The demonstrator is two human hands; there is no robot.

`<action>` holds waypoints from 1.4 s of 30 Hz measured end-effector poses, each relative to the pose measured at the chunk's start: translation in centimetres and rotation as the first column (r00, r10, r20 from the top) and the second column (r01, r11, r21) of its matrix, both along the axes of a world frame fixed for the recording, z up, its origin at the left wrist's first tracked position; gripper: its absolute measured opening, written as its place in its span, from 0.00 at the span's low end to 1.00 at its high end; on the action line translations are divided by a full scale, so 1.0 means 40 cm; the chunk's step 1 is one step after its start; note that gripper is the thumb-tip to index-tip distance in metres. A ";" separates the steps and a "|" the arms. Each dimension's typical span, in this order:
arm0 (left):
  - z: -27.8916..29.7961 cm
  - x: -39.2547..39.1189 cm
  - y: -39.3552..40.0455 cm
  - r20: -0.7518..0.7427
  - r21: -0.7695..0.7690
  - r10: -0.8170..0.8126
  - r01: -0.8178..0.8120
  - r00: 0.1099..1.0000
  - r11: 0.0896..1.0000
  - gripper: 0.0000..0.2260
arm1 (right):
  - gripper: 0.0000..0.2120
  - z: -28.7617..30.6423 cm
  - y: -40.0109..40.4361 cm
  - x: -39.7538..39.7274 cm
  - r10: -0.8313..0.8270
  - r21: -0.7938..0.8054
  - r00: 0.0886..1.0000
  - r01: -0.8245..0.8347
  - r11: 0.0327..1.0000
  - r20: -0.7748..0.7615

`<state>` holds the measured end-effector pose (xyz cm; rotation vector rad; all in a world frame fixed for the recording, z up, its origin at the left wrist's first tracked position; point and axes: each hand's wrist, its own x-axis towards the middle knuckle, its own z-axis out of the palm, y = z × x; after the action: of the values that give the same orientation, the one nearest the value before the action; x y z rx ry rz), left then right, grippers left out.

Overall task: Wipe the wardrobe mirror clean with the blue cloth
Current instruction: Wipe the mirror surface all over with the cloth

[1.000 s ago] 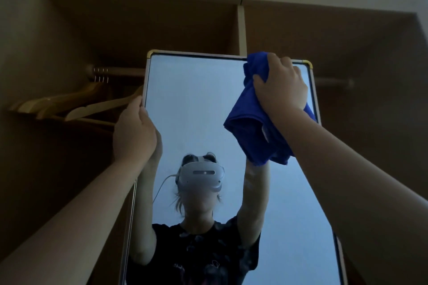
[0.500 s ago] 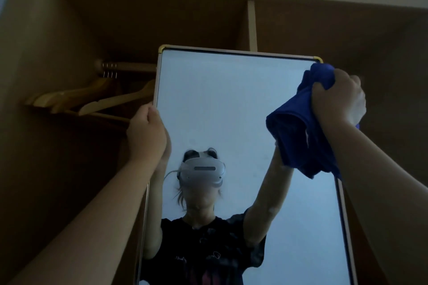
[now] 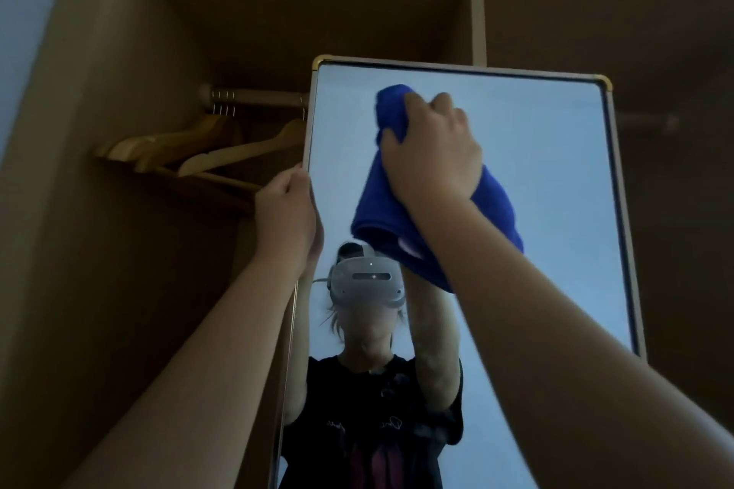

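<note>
Up near the top of the glass, the right hand's [image 3: 431,149] fingers are curled tight around a bunched blue cloth [image 3: 433,218], pressing it flat-on to the upper middle of the wardrobe mirror [image 3: 556,179], while the left hand [image 3: 286,216] grips the mirror's left frame edge to steady it. Judging by this, wiping is mid-course: the top band is being worked, and the lower glass likely remains. Both arms reach upward, right forearm angled in from lower right.

Forearms bare, no sleeves at wrists; mirror reflection shows black short-sleeved T-shirt [image 3: 373,425], white headset [image 3: 367,282].
</note>
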<state>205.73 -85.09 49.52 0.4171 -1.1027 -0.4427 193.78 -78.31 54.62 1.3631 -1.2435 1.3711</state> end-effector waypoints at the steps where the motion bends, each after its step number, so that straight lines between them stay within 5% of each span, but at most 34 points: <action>1: -0.007 0.006 0.003 -0.015 0.039 -0.090 0.090 0.996 0.995 0.14 | 0.15 -0.012 -0.010 0.036 0.016 -0.003 0.999 -0.016 1.000 -0.046; 4: -0.028 0.029 0.008 -0.032 0.068 -0.445 0.446 0.895 0.892 0.12 | 0.15 -0.057 -0.046 0.131 0.046 -0.023 0.989 -0.050 0.999 -0.143; 7: -0.040 0.044 0.003 -0.043 0.082 -0.556 0.557 0.830 0.826 0.12 | 0.15 -0.085 -0.072 0.164 0.016 -0.066 0.985 -0.028 0.997 -0.174; 12: -0.043 0.034 0.005 0.005 0.084 -0.451 0.449 0.893 0.890 0.10 | 0.15 -0.071 -0.071 0.136 0.009 -0.073 0.972 -0.027 0.997 -0.233; 15: -0.043 0.021 0.011 0.036 0.097 -0.180 0.176 0.983 0.980 0.13 | 0.15 -0.066 -0.056 0.090 -0.012 -0.059 0.972 -0.002 0.998 -0.234; 18: -0.041 0.003 0.010 0.036 0.110 0.017 -0.021 0.999 0.994 0.09 | 0.16 -0.056 -0.030 -0.001 -0.037 -0.034 0.988 0.033 0.999 -0.150; 29: -0.072 -0.033 0.011 0.019 -0.040 0.344 -0.343 0.939 0.938 0.15 | 0.17 -0.079 0.049 -0.347 -0.054 -0.047 0.968 0.068 0.997 0.246; 36: -0.083 -0.022 0.008 0.041 -0.044 0.323 -0.321 0.946 0.946 0.14 | 0.19 -0.107 0.073 -0.428 -0.044 -0.047 0.924 0.067 0.997 0.380; 42: -0.092 -0.017 0.009 -0.065 0.027 0.114 -0.112 0.991 0.993 0.10 | 0.19 -0.103 0.056 -0.378 0.021 -0.109 0.852 0.043 0.993 0.523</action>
<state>205.05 -84.73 45.84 0.4798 -1.0046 -0.3677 178.64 -76.08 50.52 0.9189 -1.4829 1.8547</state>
